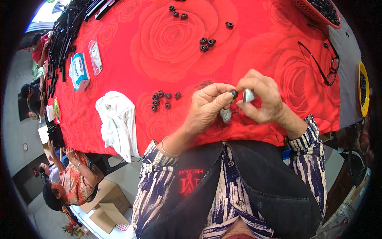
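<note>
plainly between left fingertips [227,97] (black piece [234,94])

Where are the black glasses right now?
In the head view, the black glasses lie at the right edge of the red tablecloth, below the red basket and left of the yellow tray.

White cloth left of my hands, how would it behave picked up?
The white cloth will probably sag when lifted, given its loose folds. It looks like soft fabric, so likely light. One end overhangs the red tablecloth, so it may slip off.
</note>
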Available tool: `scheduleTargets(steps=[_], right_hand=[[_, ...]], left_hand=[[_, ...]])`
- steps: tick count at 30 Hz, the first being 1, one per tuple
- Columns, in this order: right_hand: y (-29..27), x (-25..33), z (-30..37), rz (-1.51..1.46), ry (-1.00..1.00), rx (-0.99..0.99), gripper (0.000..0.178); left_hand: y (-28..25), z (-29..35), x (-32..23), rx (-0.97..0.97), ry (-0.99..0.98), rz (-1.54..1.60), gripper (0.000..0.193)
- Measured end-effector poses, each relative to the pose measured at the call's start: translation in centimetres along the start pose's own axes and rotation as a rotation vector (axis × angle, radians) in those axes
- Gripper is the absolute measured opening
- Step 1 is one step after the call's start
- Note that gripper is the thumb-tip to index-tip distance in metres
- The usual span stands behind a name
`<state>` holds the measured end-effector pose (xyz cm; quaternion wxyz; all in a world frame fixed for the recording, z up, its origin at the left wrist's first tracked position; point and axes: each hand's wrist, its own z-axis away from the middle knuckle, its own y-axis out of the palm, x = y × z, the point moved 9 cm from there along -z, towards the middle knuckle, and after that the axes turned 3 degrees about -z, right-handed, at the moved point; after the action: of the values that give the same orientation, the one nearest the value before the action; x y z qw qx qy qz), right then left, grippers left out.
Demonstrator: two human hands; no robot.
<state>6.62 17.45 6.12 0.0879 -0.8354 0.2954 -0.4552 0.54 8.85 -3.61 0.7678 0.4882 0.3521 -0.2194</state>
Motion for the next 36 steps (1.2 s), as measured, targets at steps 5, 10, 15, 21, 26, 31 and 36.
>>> scheduleTargets(steps=[5,10,15,21,26,31,36], right_hand=[[0.2,-3.6,0.5,-0.232,0.329,0.093,0.019],[0.7,-3.7,0.5,-0.148,0.340,0.122,0.018],[1.0,-4.1,0.5,-0.117,0.360,0.140,0.016],[0.8,-4.1,0.6,-0.103,0.360,0.134,0.016],[0.9,-4.1,0.6,-0.100,0.358,0.132,0.017],[0.9,-4.1,0.6,-0.095,0.356,0.136,0.017],[0.9,-4.2,0.7,-0.111,0.356,0.133,0.016]], left_hand=[[0.1,0.1,-1.2,-0.035,0.061,-0.128,0.022],[-0.2,0.0,-0.9,-0.023,0.049,-0.108,0.023],[-0.4,0.2,-1.2,-0.042,0.056,-0.113,0.023],[-0.7,0.0,-0.6,-0.043,0.010,-0.092,0.023],[-0.6,0.0,-0.8,-0.049,0.032,-0.108,0.023],[-0.5,0.0,-0.9,-0.051,0.020,-0.112,0.022],[-0.7,0.0,-0.6,-0.057,0.014,-0.110,0.022]])
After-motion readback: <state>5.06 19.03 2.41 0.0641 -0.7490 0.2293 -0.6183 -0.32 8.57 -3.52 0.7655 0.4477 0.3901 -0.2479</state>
